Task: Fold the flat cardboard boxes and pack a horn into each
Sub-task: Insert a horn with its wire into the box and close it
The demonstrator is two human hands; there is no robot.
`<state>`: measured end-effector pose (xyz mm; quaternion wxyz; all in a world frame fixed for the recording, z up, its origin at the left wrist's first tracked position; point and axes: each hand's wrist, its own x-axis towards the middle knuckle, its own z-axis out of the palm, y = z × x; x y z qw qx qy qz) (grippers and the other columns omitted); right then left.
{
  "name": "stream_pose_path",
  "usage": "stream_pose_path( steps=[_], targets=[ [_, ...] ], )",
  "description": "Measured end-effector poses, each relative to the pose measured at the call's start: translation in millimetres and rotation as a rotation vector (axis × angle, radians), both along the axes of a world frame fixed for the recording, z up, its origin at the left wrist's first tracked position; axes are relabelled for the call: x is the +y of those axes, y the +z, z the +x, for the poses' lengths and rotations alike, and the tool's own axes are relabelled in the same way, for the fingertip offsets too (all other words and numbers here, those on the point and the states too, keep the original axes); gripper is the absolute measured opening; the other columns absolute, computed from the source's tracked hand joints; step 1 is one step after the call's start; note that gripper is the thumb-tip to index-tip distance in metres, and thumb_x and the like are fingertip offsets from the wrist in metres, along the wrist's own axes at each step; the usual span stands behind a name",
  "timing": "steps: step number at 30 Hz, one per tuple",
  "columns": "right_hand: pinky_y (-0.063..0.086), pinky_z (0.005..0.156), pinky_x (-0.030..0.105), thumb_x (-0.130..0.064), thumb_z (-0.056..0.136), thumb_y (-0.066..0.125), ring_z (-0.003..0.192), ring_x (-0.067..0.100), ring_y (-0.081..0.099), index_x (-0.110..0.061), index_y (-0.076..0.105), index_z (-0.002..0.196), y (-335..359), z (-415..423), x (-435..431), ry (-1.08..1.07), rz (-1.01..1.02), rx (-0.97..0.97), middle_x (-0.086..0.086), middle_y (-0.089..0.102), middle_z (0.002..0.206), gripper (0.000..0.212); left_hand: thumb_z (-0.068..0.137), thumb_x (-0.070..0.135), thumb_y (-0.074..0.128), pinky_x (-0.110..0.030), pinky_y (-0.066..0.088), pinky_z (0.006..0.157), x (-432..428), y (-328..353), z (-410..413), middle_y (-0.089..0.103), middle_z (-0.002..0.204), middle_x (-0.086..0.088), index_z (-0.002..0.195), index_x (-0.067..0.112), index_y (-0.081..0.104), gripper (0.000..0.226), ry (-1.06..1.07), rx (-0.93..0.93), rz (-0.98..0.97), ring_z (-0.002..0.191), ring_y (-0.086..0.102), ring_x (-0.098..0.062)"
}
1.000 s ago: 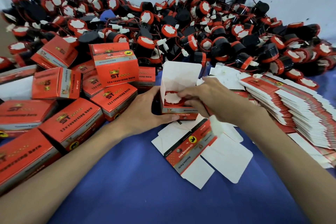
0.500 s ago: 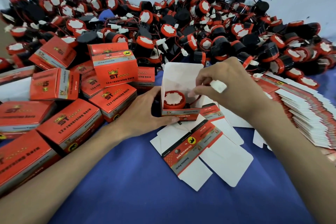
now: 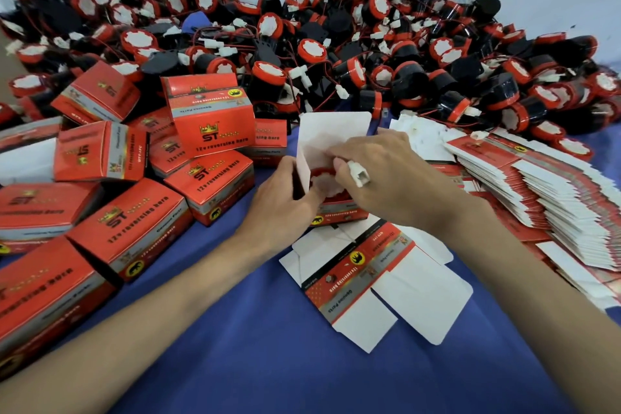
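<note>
**Q:** Where is the horn, and which way does it point?
**A:** The horn [image 3: 323, 175] sits in the open box [image 3: 339, 210], directly under your right fingers [image 3: 349, 151]. Its white face with the red rim points up, so the axis is upright. The body is hidden by the box walls.

**Q:** And the box?
**A:** Red print outside, white inside. The lid flap [image 3: 331, 134] stands upright just beyond your fingers.

**Q:** Hands?
**A:** Your left hand [image 3: 279, 205] grips the box's left wall, thumb on the front. Your right hand [image 3: 393, 178] curls over the opening, pinching the white connector [image 3: 359, 175].

**Q:** Surroundings?
**A:** A flat box [image 3: 369, 279] lies printed side up on the blue worktop [image 3: 262, 356], nearer you than the fingers. Folded boxes [image 3: 134, 232] lie left of them.
</note>
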<state>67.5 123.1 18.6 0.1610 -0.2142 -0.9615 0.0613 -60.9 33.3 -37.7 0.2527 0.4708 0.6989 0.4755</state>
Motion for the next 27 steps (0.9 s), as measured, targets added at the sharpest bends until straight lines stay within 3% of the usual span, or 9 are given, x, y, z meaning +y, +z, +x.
stream_pose_path(
  steps=[2,4,7,10,12,16,19,23,27],
  targets=[
    [0.028,0.1,0.038,-0.02,0.098,0.042,0.089,0.019,0.06,-0.012,0.057,0.11,-3.8,-2.5,-1.9,-0.018,-0.028,0.08,-0.002,0.067,0.094,0.021,0.082,0.062,0.058,-0.051,0.048,0.086,-1.2,2.6,0.7,0.065,0.1,-0.01,0.108,0.009,0.052,0.059,0.001,-0.015,0.0,0.094,0.061,-0.022],
    [0.037,0.094,0.041,-0.022,0.099,0.044,0.079,0.019,0.061,-0.01,0.051,0.108,-7.2,-6.6,-4.2,-0.017,-0.068,0.145,-0.001,0.068,0.086,0.016,0.086,0.049,0.061,-0.051,0.049,0.087,-1.7,4.1,1.0,0.065,0.102,-0.011,0.109,0.009,0.053,0.047,-0.002,-0.025,0.003,0.094,0.06,-0.023],
    [0.045,0.08,0.047,-0.021,0.099,0.048,0.075,0.021,0.061,-0.008,0.06,0.103,-11.4,-11.1,-2.6,-0.003,-0.033,0.168,0.0,0.068,0.089,0.018,0.09,0.03,0.063,-0.048,0.049,0.088,-1.2,3.4,-0.2,0.066,0.101,-0.006,0.109,0.016,0.056,0.025,-0.009,-0.016,0.007,0.095,0.06,-0.019],
    [0.044,0.074,0.042,-0.02,0.096,0.053,0.078,0.005,0.052,-0.014,0.073,0.099,-12.9,-10.8,-0.1,0.067,-0.008,0.14,-0.023,0.055,0.091,0.021,0.088,0.025,0.064,-0.038,0.051,0.079,-1.4,2.9,-2.5,0.065,0.09,0.005,0.102,0.024,0.057,0.015,-0.037,-0.01,0.033,0.085,0.06,-0.009],
    [0.033,0.078,0.035,-0.024,0.094,0.053,0.082,-0.006,0.041,-0.022,0.075,0.096,-11.9,-9.4,-0.1,0.082,-0.026,0.097,-0.033,0.04,0.085,0.023,0.087,0.025,0.065,-0.028,0.047,0.073,-2.2,2.7,-3.4,0.062,0.083,0.012,0.095,0.028,0.054,0.013,-0.058,-0.008,0.051,0.078,0.056,-0.002],
    [0.017,0.098,0.039,-0.042,0.085,0.035,0.103,-0.012,0.03,-0.037,0.072,0.095,-5.2,-9.6,-5.4,0.024,-0.099,-0.062,-0.034,0.036,0.09,0.039,0.076,0.044,0.065,-0.023,0.044,0.072,-3.0,1.1,-3.7,0.06,0.085,0.015,0.096,0.03,0.052,0.028,-0.074,0.01,0.054,0.08,0.055,0.003],
    [0.011,0.108,0.051,-0.048,0.087,0.026,0.116,-0.004,0.031,-0.035,0.07,0.085,-6.1,-11.8,-13.1,-0.042,-0.047,-0.065,-0.028,0.037,0.095,0.045,0.061,0.063,0.055,-0.037,0.051,0.086,-2.9,1.6,-4.1,0.065,0.101,0.01,0.112,0.022,0.051,0.065,-0.096,0.043,0.032,0.097,0.059,-0.004],
    [0.015,0.108,0.044,-0.064,0.089,0.007,0.103,-0.009,0.035,-0.035,0.051,0.052,-10.5,-17.5,-18.3,-0.104,-0.161,0.107,-0.026,0.047,0.085,0.064,0.067,0.071,0.05,-0.044,0.048,0.093,-3.9,-0.5,-4.9,0.064,0.112,0.009,0.121,0.028,0.043,0.069,-0.15,0.126,0.031,0.106,0.059,-0.008],
    [0.037,0.096,0.047,-0.043,0.1,0.023,0.09,0.005,0.055,-0.019,0.066,0.065,-13.6,-22.1,-20.9,-0.057,-0.317,0.325,-0.011,0.063,0.086,0.06,0.068,0.069,0.053,-0.044,0.051,0.088,-2.5,-2.8,-5.7,0.065,0.105,0.013,0.113,0.039,0.04,0.055,-0.154,0.131,0.059,0.099,0.062,-0.003]
  ],
)
